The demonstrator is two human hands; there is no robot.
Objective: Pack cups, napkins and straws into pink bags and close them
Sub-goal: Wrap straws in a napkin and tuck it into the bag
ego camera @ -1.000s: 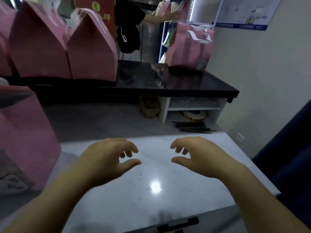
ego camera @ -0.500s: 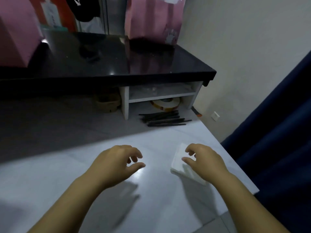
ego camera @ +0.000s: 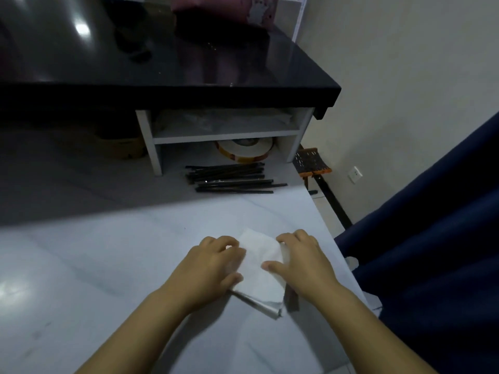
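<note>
A stack of white napkins lies near the right edge of the white counter. My left hand has curled fingers on the stack's left edge, with the thumb at its lower left corner. My right hand holds the right side, thumb on top and fingers curled over the far edge. Several black straws lie in a bundle further back. Only the bottom of a pink bag shows on the black shelf top. No cups are in view.
A white two-level rack under the black top holds a tape roll and clear plastic. A yellow-brown container sits in shadow to its left. A dark blue curtain hangs at the right, past the counter edge.
The view tilted down and to the right. Both hands moved from hovering over the bare counter onto the napkin stack; the left hand came across to its left edge.
</note>
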